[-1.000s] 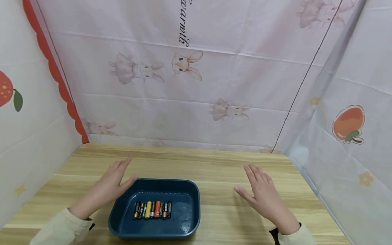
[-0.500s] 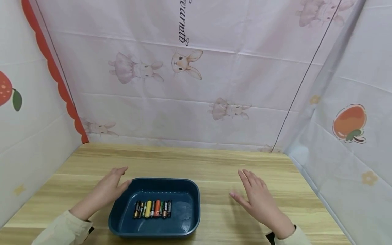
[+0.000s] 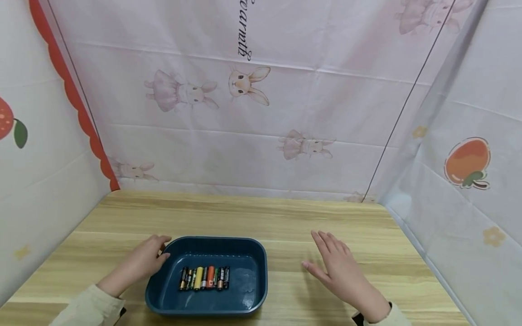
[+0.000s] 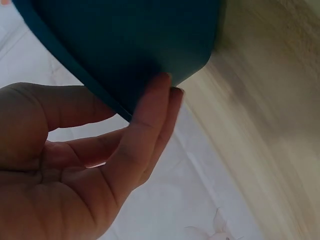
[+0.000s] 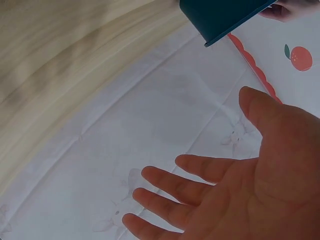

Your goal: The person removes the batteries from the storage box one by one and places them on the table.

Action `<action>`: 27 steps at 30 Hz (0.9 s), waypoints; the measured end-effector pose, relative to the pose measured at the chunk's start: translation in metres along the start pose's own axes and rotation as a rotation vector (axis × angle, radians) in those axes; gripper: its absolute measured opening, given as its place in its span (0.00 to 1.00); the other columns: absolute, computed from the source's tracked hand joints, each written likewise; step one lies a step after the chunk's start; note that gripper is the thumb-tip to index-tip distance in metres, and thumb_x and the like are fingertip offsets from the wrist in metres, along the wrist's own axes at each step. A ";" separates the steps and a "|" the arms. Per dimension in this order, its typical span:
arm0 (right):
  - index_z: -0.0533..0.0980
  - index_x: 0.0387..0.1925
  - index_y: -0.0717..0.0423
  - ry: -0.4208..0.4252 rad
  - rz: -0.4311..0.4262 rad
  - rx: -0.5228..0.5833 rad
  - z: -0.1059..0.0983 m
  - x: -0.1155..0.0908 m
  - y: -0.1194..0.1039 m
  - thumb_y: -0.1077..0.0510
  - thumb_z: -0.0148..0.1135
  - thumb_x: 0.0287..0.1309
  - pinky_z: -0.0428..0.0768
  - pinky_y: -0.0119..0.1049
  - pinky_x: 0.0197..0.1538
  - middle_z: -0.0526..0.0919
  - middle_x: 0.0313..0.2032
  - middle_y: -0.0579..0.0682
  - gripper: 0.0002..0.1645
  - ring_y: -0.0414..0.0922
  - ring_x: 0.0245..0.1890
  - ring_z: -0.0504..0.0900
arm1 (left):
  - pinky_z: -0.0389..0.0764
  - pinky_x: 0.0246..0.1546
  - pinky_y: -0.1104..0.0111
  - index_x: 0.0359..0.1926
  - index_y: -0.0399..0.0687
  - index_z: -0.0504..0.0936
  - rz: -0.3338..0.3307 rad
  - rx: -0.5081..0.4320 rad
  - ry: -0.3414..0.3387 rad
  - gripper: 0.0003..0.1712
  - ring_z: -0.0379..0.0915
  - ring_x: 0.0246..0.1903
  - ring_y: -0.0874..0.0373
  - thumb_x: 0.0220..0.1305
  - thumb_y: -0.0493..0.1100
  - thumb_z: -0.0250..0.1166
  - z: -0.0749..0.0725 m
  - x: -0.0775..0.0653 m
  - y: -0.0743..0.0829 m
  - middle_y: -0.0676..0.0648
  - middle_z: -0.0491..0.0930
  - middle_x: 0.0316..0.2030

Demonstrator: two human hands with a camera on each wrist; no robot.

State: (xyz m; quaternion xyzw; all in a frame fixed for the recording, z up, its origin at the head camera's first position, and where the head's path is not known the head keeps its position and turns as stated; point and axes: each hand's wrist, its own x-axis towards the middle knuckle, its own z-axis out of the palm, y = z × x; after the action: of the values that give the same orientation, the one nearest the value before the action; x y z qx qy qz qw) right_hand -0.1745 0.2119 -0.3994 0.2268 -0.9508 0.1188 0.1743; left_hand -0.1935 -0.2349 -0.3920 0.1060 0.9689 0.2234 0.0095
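A dark blue rectangular plastic basin (image 3: pixel 205 313) stands on the wooden table, left of centre in the head view. Side by side in a row on its floor lie several small batteries (image 3: pixel 204 278), mostly black, one yellow and one orange-red. At the basin's left rim, my left hand (image 3: pixel 140 260) has its thumb over the edge and fingers against the outer wall; the left wrist view shows this pinch close up. My right hand (image 3: pixel 340 271) hovers to the right of the basin, apart from it, fingers extended and holding nothing.
The wood-grain table (image 3: pixel 285 217) ends at a pale cloth wall (image 3: pixel 228 158) printed with rabbits. Side walls of white cloth (image 3: pixel 461 217) with fruit prints close off the left and right.
My left hand has come down onto the basin's left rim and its fingers have bent around the edge. My right hand has drifted lower and slightly left, toward the basin.
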 end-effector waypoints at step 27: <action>0.63 0.69 0.60 -0.079 -0.024 0.116 0.007 0.004 -0.007 0.36 0.55 0.63 0.64 0.63 0.61 0.68 0.64 0.61 0.43 0.61 0.65 0.63 | 0.81 0.22 0.63 0.53 0.23 0.75 -0.075 -0.420 -0.126 0.17 0.72 0.24 0.54 0.63 0.29 0.58 -0.012 0.000 -0.023 0.45 0.75 0.28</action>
State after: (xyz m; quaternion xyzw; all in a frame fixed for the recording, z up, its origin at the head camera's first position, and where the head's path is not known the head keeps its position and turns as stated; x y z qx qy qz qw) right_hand -0.1762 0.2023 -0.4032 0.2522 -0.9457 0.1627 0.1248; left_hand -0.1992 -0.2601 -0.3910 0.0794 0.9018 0.4129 0.1001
